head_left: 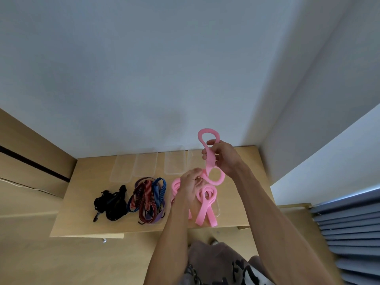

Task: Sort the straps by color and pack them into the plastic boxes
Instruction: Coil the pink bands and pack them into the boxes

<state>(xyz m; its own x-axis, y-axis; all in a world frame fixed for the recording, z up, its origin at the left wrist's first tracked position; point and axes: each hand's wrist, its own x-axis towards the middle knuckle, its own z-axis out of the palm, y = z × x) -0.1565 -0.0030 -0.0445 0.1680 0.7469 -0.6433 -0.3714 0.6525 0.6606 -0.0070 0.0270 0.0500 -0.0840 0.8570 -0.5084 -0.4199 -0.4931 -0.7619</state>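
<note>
Two hands work one pink strap [210, 161] above the surface [236, 194]. Nearest, the left hand [190, 185] pinches its lower end; the right hand [223, 156] curls round its middle, loops sticking out above and below. It looks soft, light and springy, likely to uncoil, so hold it at the crossing. Under it lie more pink straps [205, 204]; left of those a striped pile [147, 199] and black straps [110, 202]. Farthest, clear boxes [145, 164] wait.

Bare table [242, 194] right of pink straps [205, 204]; clear boxes [144, 165] line wall.
</note>
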